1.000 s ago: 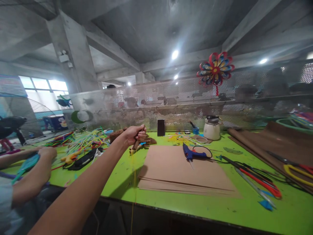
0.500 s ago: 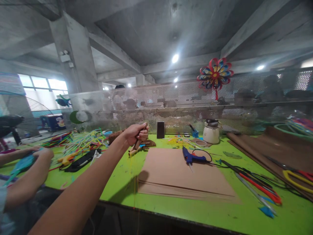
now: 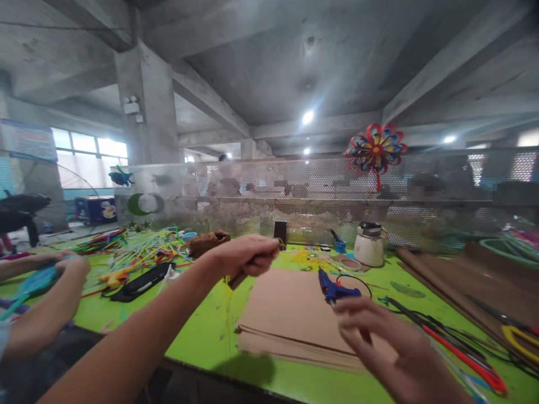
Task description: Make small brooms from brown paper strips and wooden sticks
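Observation:
My left hand [image 3: 255,255], reaching out over the table, is closed around a brown strip [image 3: 239,279]. Thin yellow strings [image 3: 228,303] hang below that hand. What the fist covers of the strip is hidden. On the right, my right hand [image 3: 387,342] is blurred by motion, with its fingers apart and nothing seen in them. It is just in front of a blue glue gun [image 3: 334,289]; whether it touches the gun I cannot tell. The glue gun lies on a stack of brown paper sheets [image 3: 282,308].
Another person's hands [image 3: 71,269] hold something turquoise at the left. Coloured strips [image 3: 143,247] and a black case [image 3: 145,280] lie on the green table. A cream jug [image 3: 369,247] stands at the back. Brown paper [image 3: 455,275] and yellow-handled scissors [image 3: 517,339] are at the right.
My right hand has come into view at the lower right, by the glue gun. My left hand has moved right and closer, still holding the brown strip. The view has tilted slightly upward.

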`<state>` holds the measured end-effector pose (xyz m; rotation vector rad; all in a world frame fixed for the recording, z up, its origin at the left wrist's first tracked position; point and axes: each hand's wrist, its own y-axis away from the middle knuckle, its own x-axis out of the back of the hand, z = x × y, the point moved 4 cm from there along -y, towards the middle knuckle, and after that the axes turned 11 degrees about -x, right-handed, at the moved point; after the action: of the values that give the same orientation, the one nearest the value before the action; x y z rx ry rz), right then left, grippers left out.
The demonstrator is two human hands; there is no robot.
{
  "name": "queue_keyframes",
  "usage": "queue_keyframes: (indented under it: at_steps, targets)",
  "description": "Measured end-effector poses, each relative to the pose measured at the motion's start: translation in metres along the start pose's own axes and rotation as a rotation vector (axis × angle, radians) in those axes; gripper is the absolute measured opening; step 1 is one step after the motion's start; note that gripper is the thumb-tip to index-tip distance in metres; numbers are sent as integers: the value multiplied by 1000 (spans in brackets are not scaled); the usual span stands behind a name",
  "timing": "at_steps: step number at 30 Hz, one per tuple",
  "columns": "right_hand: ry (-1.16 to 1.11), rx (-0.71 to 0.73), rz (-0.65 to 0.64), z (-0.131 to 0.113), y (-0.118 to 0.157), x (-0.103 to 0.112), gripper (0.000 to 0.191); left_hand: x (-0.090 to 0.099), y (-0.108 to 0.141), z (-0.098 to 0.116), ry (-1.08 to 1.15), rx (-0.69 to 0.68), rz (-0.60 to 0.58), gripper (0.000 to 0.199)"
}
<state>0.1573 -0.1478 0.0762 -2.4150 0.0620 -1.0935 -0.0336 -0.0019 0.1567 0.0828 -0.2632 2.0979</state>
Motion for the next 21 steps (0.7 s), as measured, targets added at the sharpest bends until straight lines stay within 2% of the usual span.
queue_keyframes:
  at_steps: [2,3,7,10,12,14,16,18,21]
  targets:
    - [-185,-55,50,-5,-24,14,29,-25,4,-2,-113,40,-110,29]
    - [-287,-74,21,-9,-34,14,36,-38,7,-2,-202,66,-167,29]
    - [-618,-121,-326,-28,-50,-12,56,-73,21,8,-648,71,-358,30]
    - [-638,-92,-491,-34,-43,-21,43,-84,33,13,-816,167,-438,27]
    - [-538,-85,-491,-33,-37,-16,30,-86,40,14,-884,168,-470,24]
    - [-418,-75,-410,-31,-32,-6,24,-88,44,15,-957,87,-486,21]
    - [-327,-58,-312,-30,-30,3,26,-90,48,14,-1005,11,-485,22]
    - [-293,-94,-260,-28,-31,4,26,-93,50,12,-1022,0,-483,25]
    - [-410,-178,-326,-29,-32,-10,42,-100,52,12,-1109,37,-486,27]
